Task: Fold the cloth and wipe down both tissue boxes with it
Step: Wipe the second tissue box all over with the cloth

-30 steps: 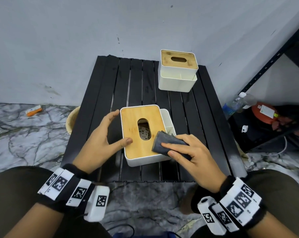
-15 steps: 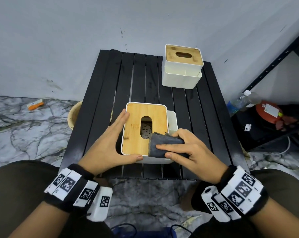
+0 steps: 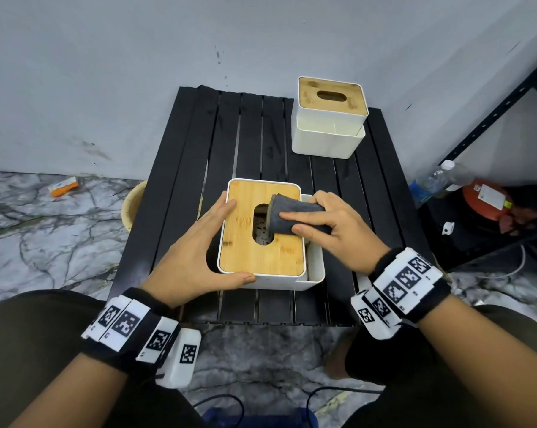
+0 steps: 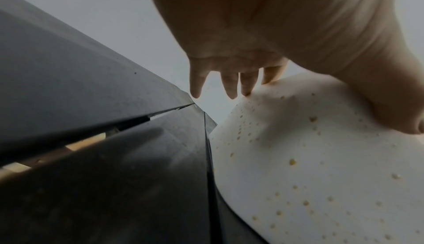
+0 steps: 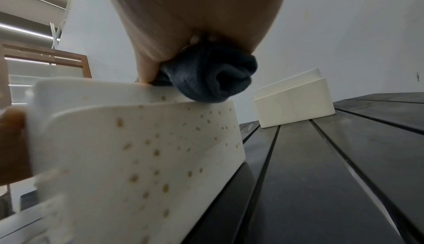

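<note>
Two white tissue boxes with bamboo lids stand on a black slatted table (image 3: 181, 186) set against a grey wall: the near tissue box (image 3: 262, 239) at the front, the far tissue box (image 3: 330, 117) at the back right corner. The right hand (image 3: 332, 230) grasps a folded dark grey cloth (image 3: 293, 216) and presses it on the near lid beside the oval slot. The left hand (image 3: 193, 251) braces that box's left side, fingers straight, thumb along the front edge. Brown specks dot the box's white wall (image 5: 146, 150). No writing on the boxes is readable. The floor is grey-veined marble. At right, beside a black metal rack (image 3: 489, 118), lie a clear plastic bottle (image 3: 437, 180) and a red container (image 3: 484, 200), its label too small to read.
</note>
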